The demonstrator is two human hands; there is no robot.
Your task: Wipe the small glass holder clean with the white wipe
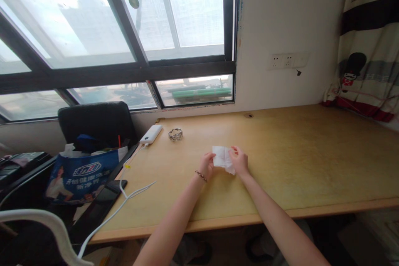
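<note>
A white tissue, creased and partly folded, is held up over the wooden table between both of my hands. My left hand, with a dark bracelet on its wrist, pinches the tissue's left edge. On the opposite side my right hand grips the right edge between thumb and fingers. The lower right corner of the tissue hangs loose below the right fingers. Farther back and to the left, a silvery openwork ring-shaped object lies on the tabletop, apart from both hands.
The wooden table stands against the wall and window. A white power bank with a white cable lies along its left edge. Left of the table are a black chair, a blue bag and a dark phone.
</note>
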